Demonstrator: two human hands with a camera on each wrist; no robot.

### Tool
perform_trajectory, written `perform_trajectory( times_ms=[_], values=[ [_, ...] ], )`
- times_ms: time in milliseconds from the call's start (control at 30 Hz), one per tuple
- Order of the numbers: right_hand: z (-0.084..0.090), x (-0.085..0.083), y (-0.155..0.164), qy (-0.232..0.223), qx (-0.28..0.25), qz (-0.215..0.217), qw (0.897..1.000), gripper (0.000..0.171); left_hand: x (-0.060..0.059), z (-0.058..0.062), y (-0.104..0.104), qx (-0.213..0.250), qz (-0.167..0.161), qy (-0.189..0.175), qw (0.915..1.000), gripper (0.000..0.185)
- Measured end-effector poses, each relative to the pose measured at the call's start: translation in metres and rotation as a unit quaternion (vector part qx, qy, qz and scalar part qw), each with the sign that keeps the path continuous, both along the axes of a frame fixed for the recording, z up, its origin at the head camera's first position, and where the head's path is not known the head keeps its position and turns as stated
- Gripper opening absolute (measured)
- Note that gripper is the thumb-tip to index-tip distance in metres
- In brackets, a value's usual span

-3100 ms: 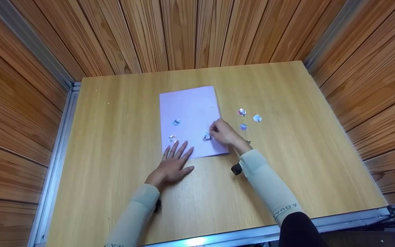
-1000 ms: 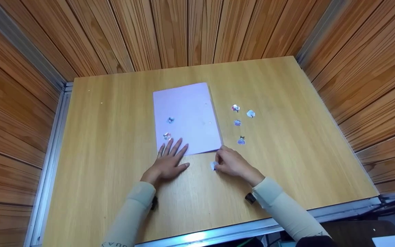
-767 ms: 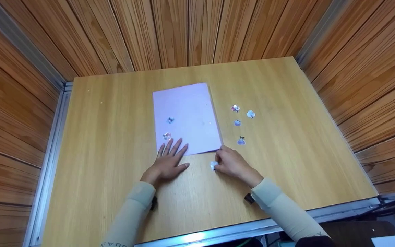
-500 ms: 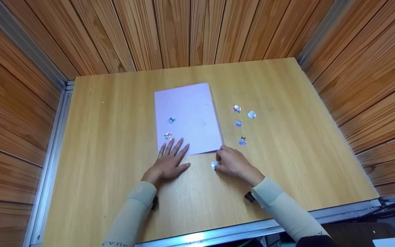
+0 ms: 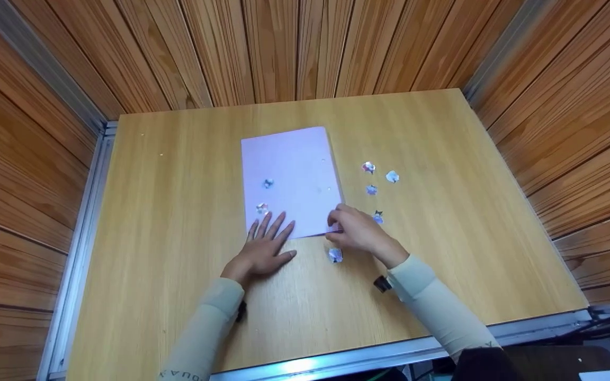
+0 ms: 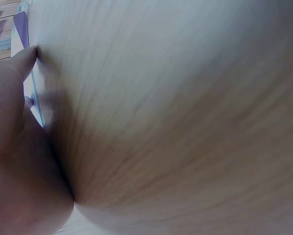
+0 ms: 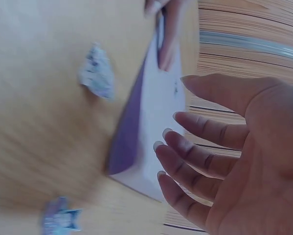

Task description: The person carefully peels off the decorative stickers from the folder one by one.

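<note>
A lilac folded sheet or folder (image 5: 289,164) lies mid-table, its near right corner slightly raised in the right wrist view. My left hand (image 5: 262,254) rests with spread fingers on its near left edge; the left wrist view shows mostly the thumb side against the wood. My right hand (image 5: 358,230) hovers at its near right corner, fingers loosely bent and apart, holding nothing. A small shiny paper cut-out (image 5: 335,255), perhaps a sticker, lies on the wood just below that hand. Two similar cut-outs, one blue-grey (image 5: 268,183) and one reddish (image 5: 262,208), lie on the lilac sheet.
Right of the sheet lie several more shiny cut-outs, among them a reddish one (image 5: 368,167) and a pale one (image 5: 392,176). Another cut-out (image 5: 378,217) sits by the right wrist. Wood-panelled walls (image 5: 273,53) enclose the table's back and sides.
My right hand has let go of the cut-out below the sheet and moved up to the sheet's corner. Earlier it brought that piece down off the sheet. The left hand stays put.
</note>
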State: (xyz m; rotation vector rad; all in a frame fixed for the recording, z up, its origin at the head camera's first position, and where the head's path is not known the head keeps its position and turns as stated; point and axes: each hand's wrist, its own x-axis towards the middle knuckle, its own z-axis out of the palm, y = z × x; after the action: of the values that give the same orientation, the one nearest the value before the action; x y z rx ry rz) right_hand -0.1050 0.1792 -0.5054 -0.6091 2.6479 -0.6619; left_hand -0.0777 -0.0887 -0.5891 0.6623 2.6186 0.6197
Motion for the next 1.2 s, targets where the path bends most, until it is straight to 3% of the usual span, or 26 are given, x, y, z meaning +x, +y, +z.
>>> perform_trajectory(
  times_ms=[333,500,667,933,1200],
  values=[
    [0.018,-0.035,-0.031,0.023,0.027,0.034,0.999,0.033,-0.004,-0.009,0.000,-0.016,0.008,-0.001,0.9998,0.076],
    [0.019,-0.053,-0.050,0.010,0.024,0.041,0.999,0.036,-0.004,0.001,-0.002,-0.026,0.006,-0.009,0.9996,0.076],
    [0.013,-0.073,-0.071,0.000,0.029,0.042,0.999,0.042,-0.005,0.011,-0.005,-0.036,0.006,-0.016,0.9992,0.076],
    [-0.003,-0.097,-0.096,0.023,0.047,0.058,0.997,0.052,-0.004,0.001,-0.006,-0.022,0.006,-0.019,0.9996,0.076],
    [-0.022,-0.121,-0.109,-0.004,0.018,0.034,0.999,0.053,-0.002,0.006,0.001,-0.017,0.002,-0.029,0.9994,0.074]
  ],
)
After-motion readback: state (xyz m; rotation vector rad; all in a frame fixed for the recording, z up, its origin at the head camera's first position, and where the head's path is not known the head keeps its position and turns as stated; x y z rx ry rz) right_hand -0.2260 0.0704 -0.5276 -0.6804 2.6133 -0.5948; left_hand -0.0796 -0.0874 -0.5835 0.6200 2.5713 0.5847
